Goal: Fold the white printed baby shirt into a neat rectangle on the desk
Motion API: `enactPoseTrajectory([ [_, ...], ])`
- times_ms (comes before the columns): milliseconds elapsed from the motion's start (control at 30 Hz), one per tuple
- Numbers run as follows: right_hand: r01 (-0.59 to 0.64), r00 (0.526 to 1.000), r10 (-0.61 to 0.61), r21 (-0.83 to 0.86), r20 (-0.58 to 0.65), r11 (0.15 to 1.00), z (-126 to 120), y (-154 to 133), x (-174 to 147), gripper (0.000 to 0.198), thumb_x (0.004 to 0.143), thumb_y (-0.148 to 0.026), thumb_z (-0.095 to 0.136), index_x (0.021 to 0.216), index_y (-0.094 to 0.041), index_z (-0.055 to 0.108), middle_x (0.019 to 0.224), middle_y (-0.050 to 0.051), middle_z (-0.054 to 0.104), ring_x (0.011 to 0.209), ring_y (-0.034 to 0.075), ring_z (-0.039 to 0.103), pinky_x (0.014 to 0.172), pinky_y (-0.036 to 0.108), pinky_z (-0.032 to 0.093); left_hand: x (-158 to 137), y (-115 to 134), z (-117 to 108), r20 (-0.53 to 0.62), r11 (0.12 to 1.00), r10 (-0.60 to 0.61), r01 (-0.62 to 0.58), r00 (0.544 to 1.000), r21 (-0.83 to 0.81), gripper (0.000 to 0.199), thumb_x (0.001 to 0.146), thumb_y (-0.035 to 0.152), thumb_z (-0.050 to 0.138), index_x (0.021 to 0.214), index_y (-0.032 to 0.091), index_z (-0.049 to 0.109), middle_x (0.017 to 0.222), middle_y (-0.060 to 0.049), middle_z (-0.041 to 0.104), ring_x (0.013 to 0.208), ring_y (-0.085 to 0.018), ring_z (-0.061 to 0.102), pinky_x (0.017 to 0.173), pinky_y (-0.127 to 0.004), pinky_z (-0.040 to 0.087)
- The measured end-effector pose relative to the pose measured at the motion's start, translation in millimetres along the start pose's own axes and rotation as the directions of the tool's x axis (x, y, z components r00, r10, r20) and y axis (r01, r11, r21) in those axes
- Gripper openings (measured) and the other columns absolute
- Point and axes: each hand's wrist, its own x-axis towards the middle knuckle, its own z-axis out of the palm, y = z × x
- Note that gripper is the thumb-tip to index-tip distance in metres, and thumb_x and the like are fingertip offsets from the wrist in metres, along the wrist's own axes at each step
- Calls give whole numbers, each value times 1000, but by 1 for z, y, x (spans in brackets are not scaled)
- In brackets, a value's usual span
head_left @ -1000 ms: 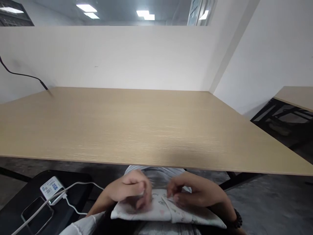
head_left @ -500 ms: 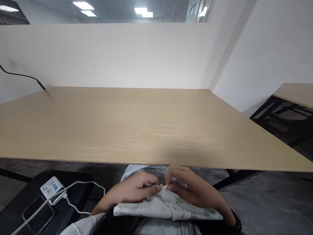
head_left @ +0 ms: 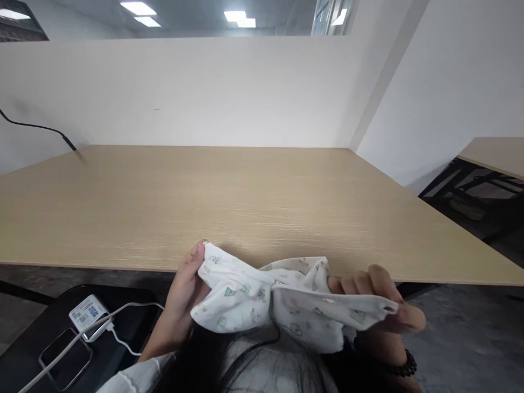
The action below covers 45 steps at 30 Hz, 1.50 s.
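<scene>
A white cloth garment [head_left: 245,297] with small green and brown prints is spread between my hands, just over the table's near edge. It looks like baby clothing, though its exact kind does not show. My left hand [head_left: 186,284] pinches its upper left corner, thumb on top. At the right, my right hand [head_left: 382,300] has its fingers curled round the other end, partly behind the fabric. The cloth is gathered in the middle, with folds running out to both sides. A dark beaded bracelet [head_left: 403,365] circles my right wrist.
A pale wooden table [head_left: 229,202] stretches ahead to a white partition [head_left: 221,90]. On a black chair [head_left: 118,297] at the left lie a white power bank [head_left: 88,314] with a cable and a phone [head_left: 65,357]. Another table [head_left: 497,153] stands at the far right.
My hands have moved apart and up from my lap. The cloth, bunched low between my fingers before, is now lifted to the table edge and spread out sideways.
</scene>
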Motion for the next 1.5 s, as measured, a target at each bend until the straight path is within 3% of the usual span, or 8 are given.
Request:
enactPoseTrajectory([
  [233, 20, 841, 344, -660, 417, 751, 33, -14, 17, 56, 74, -65, 73, 107, -22, 59, 80, -1, 56, 70, 16, 50, 64, 26, 38, -2, -6, -6, 303, 792, -16, -173, 953, 585, 40, 76, 53, 75, 70, 17, 57, 56, 6, 48, 49, -8, 41, 48, -19, 33],
  [367, 114, 847, 354, -786, 397, 608, 49, -8, 21, 14, 90, -34, 63, 98, -23, 66, 68, -3, 60, 62, 13, 53, 61, 24, 34, -4, -4, -1, 614, 387, -214, -511, 760, 767, 49, 64, 49, 85, 102, 22, 69, 84, 0, 66, 78, -18, 60, 71, -26, 44],
  [567, 168, 864, 267, -744, 427, 647, 50, -7, 20, 6, 89, -21, 59, 85, -20, 63, 74, 0, 66, 65, 13, 57, 61, 23, 37, -4, -1, 3, 774, 481, -378, -606, 508, 634, 21, 96, 32, 54, 104, 23, 71, 100, -4, 70, 89, -17, 64, 82, -26, 46],
  [733, 110, 849, 290, -685, 441, 720, 47, -9, 19, 16, 89, -35, 66, 95, -20, 63, 87, 1, 69, 78, 14, 62, 72, 24, 43, -7, 0, 0, 686, 388, -443, -567, 577, 727, 18, 95, 21, 47, 93, 20, 66, 87, 0, 67, 83, -15, 58, 78, -24, 43],
  [867, 107, 728, 394, -661, 561, 743, 46, -2, 20, 32, 76, -41, 79, 100, -23, 67, 92, 0, 70, 85, 17, 63, 76, 25, 45, -4, -2, -3, 689, 375, -505, -586, 520, 718, 9, 86, 29, 63, 89, 21, 66, 81, 2, 64, 79, -15, 55, 71, -24, 40],
  [1033, 160, 753, 369, -694, 546, 702, 52, 5, 19, 15, 81, -14, 61, 91, -22, 69, 84, 0, 71, 80, 16, 64, 77, 26, 44, 3, -6, -4, 752, 478, -487, -586, 443, 654, 32, 76, 50, 76, 85, 19, 71, 68, 4, 55, 63, -12, 50, 61, -23, 36],
  [1300, 110, 778, 357, -671, 517, 733, 55, 3, 18, 11, 82, -24, 69, 93, -22, 68, 88, -1, 71, 82, 14, 63, 75, 23, 43, 4, -13, -3, 692, 286, -350, -631, 631, 721, 29, 98, 36, 48, 78, 17, 57, 73, 0, 57, 70, -14, 52, 65, -24, 37],
  [1500, 83, 857, 321, -723, 403, 686, 56, 3, 19, 8, 91, -27, 60, 93, -20, 65, 83, 0, 68, 74, 14, 58, 68, 24, 40, -1, -12, -7, 625, 409, -128, -533, 770, 741, 32, 105, 38, 27, 89, 20, 47, 83, -1, 53, 76, -15, 51, 74, -26, 42],
])
